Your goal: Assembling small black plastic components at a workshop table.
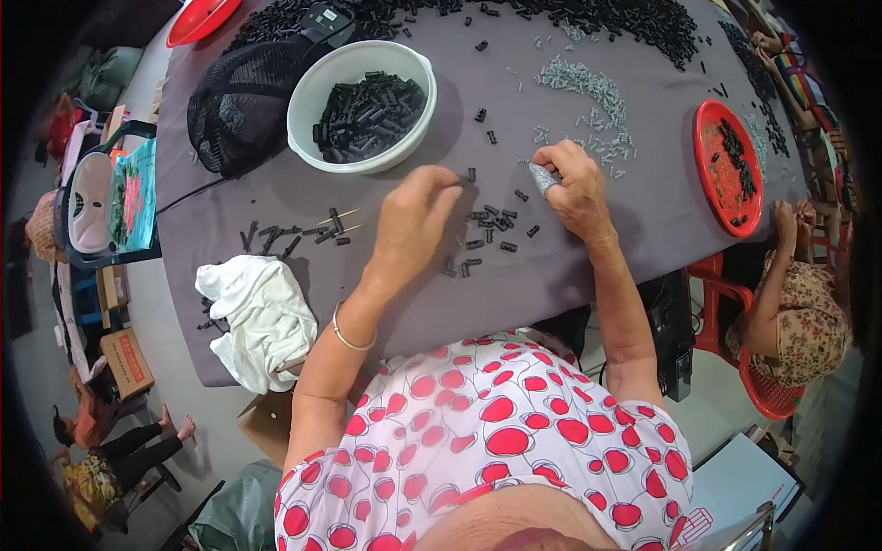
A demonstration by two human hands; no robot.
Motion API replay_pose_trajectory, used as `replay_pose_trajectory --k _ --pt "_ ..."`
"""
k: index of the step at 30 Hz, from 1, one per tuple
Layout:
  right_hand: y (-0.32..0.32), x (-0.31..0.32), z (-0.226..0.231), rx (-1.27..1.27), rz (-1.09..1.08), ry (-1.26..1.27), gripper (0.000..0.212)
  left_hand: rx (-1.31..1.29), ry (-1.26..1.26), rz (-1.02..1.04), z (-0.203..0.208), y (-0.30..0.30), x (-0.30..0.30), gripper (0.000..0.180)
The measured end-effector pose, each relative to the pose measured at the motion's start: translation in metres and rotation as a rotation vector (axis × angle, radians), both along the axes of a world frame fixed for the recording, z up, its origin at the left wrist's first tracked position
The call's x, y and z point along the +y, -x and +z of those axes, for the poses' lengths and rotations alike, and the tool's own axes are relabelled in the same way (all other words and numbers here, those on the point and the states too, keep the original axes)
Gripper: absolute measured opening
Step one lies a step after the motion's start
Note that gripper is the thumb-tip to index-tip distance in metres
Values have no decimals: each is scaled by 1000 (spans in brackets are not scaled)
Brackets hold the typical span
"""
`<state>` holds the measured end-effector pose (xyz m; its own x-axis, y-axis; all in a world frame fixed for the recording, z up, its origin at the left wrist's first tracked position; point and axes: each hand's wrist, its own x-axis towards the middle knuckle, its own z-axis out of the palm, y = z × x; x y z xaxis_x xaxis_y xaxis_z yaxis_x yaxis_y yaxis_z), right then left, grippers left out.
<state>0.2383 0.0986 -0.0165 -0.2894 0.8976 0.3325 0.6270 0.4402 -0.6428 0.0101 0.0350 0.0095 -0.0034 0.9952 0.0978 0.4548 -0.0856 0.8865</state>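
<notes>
My left hand (418, 209) is closed in a pinch, with a small black plastic part (471, 174) at its fingertips. Across from it, my right hand (577, 188) pinches a small metal spring (524, 162) that points left. A silvery wrap (542, 178) covers one of its digits. Between and just below the hands lie several loose black parts (491, 220) on the grey tablecloth (413, 303). Many small silver springs (597, 106) are scattered beyond my right hand. A white bowl (303, 138) filled with black parts stands beyond my left hand.
Black parts (588, 23) are heaped along the far side. A black mesh cap (239, 110) sits left of the bowl. White cloth (262, 321) and joined black pieces (271, 237) lie at left. A red tray (703, 174) is at right, near a seated person (799, 321).
</notes>
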Motion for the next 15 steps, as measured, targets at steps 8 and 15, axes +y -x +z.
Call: replay_pose_trajectory --k 8,15 --pt "12 -30 21 131 22 24 24 -684 362 -66 -3 7 -17 22" --pt "37 -56 45 233 284 69 31 -715 328 -92 -7 1 -26 19"
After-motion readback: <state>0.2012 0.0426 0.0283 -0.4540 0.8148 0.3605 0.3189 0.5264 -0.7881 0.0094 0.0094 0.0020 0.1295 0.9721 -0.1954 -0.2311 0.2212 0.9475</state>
